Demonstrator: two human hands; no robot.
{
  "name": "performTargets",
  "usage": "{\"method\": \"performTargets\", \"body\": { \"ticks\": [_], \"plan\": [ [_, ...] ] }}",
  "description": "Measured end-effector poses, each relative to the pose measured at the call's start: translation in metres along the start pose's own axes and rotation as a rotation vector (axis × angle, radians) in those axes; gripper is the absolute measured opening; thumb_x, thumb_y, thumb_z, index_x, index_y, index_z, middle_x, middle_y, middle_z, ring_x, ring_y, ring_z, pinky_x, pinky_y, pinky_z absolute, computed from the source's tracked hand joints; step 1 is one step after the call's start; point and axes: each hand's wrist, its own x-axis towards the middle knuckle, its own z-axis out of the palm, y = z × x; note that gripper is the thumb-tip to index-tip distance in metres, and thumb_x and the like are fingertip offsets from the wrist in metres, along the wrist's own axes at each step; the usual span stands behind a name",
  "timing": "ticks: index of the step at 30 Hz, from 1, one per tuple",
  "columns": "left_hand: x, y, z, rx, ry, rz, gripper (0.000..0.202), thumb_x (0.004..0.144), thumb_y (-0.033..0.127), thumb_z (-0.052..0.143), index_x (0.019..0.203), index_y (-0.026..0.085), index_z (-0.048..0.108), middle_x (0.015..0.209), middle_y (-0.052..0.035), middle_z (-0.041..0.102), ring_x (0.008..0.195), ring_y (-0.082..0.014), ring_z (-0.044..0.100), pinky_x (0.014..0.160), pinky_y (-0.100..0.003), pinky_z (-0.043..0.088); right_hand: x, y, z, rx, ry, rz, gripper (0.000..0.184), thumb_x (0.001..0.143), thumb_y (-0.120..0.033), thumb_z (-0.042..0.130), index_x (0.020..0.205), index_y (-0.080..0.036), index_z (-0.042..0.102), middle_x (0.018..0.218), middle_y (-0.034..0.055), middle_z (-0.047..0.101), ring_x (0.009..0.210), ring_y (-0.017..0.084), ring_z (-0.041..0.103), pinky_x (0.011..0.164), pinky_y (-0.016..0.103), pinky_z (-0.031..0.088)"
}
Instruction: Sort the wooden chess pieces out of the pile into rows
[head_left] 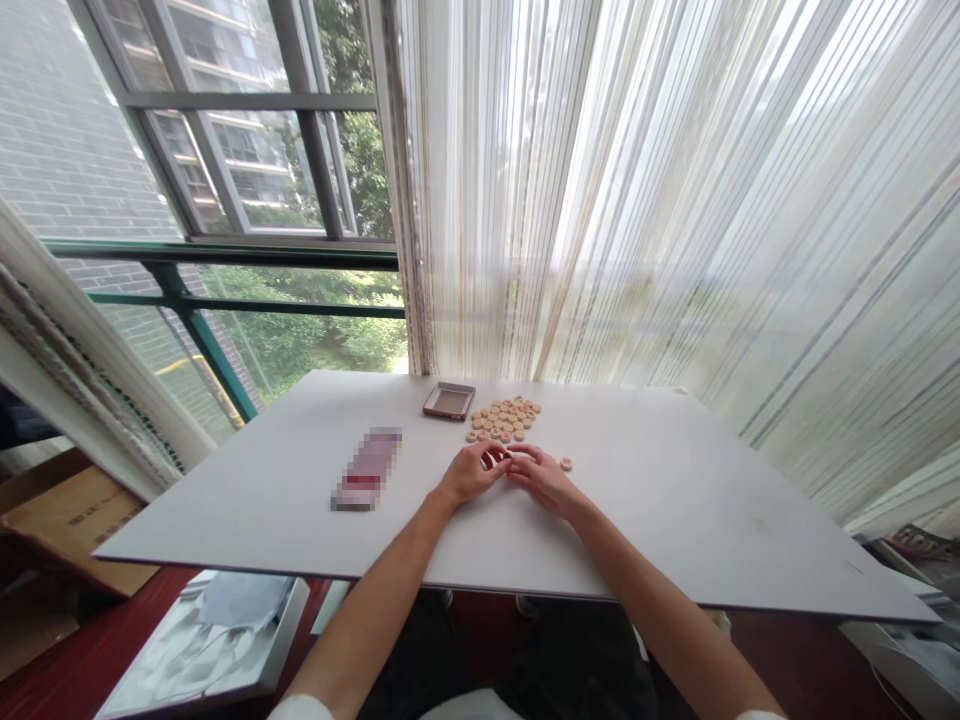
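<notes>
Head view. Left hand and right hand are low over the white tabletop, fingers bent inward, the fingertips of both meeting or nearly so. A small dark-edged item shows at the meeting point; too small to identify. Cannot tell whether either hand's fingers are closed on it or merely touching it.

Xiangqi pieces: round, pale wood, some with red or dark marks, characters not legible. They lie in a close cluster just beyond the fingers, the nearest ones right behind the fingertips. One separate piece, red-marked, lies flat just to the right of the right hand's fingers, apart from the cluster.

Shallow square box, open side up: beyond the fingers and to their left, beside the cluster. Pixelated oblong item, pinkish with a red band: well to the left of the left hand's fingers; identity obscured. Striped sheer curtain: beyond the fingers, behind the tabletop's far edge.
</notes>
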Motion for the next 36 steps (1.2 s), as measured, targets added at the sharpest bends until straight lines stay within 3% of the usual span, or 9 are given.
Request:
{"method": "performTargets", "body": {
  "ticks": [4, 10, 17, 22, 26, 36],
  "plan": [
    [0.0, -0.002, 0.0, -0.003, -0.003, -0.013, 0.027, 0.084, 0.042, 0.064, 0.096, 0.019, 0.067, 0.076, -0.0022, 0.069, 0.062, -0.0126, 0.061, 0.061, -0.024, 0.049, 0.001, 0.003, 0.002, -0.057, 0.031, -0.035, 0.034, 0.079, -0.042, 0.072, 0.103, -0.019, 0.063, 0.097, 0.0076, 0.072, 0.091, 0.018, 0.069, 0.086, 0.032, 0.055],
    [0.003, -0.006, 0.001, -0.062, -0.017, -0.048, 0.028, 0.085, 0.043, 0.061, 0.093, 0.018, 0.07, 0.081, -0.0032, 0.071, 0.068, -0.0138, 0.062, 0.062, -0.023, 0.049, 0.001, 0.016, 0.009, -0.285, 0.105, -0.23, 0.035, 0.086, -0.048, 0.061, 0.107, -0.02, 0.058, 0.093, 0.007, 0.071, 0.081, 0.02, 0.07, 0.076, 0.037, 0.058],
    [0.011, -0.008, -0.002, -0.269, -0.243, -0.154, 0.032, 0.088, 0.041, 0.056, 0.102, 0.016, 0.071, 0.089, -0.0063, 0.073, 0.076, -0.0176, 0.067, 0.068, -0.027, 0.054, -0.004, 0.021, 0.012, -0.566, 0.153, -0.386, 0.031, 0.086, -0.037, 0.06, 0.113, -0.024, 0.057, 0.094, 0.0048, 0.068, 0.078, 0.017, 0.068, 0.071, 0.031, 0.056],
    [0.001, -0.005, 0.005, -0.3, -0.136, -0.134, 0.032, 0.088, 0.037, 0.057, 0.11, 0.016, 0.067, 0.097, -0.0085, 0.072, 0.08, -0.0176, 0.068, 0.072, -0.029, 0.054, -0.005, 0.021, 0.013, -0.568, 0.189, -0.405, 0.025, 0.084, -0.034, 0.06, 0.107, -0.024, 0.061, 0.092, 0.0031, 0.068, 0.076, 0.016, 0.068, 0.071, 0.031, 0.055],
    [-0.008, -0.001, 0.006, -0.278, -0.066, -0.1, 0.03, 0.087, 0.032, 0.059, 0.114, 0.017, 0.062, 0.093, -0.0069, 0.072, 0.08, -0.0165, 0.068, 0.071, -0.027, 0.054, -0.006, 0.018, 0.013, -0.55, 0.186, -0.389, 0.026, 0.084, -0.035, 0.061, 0.107, -0.024, 0.062, 0.094, 0.0039, 0.069, 0.081, 0.018, 0.069, 0.076, 0.033, 0.055],
    [-0.008, 0.0, 0.006, -0.234, -0.014, -0.109, 0.027, 0.086, 0.03, 0.059, 0.11, 0.017, 0.058, 0.089, -0.0051, 0.07, 0.068, -0.0126, 0.065, 0.062, -0.023, 0.052, -0.004, 0.023, 0.008, -0.47, 0.178, -0.36, 0.029, 0.088, -0.039, 0.058, 0.11, -0.024, 0.067, 0.107, 0.0067, 0.071, 0.094, 0.022, 0.069, 0.087, 0.039, 0.055]
  ]
}}
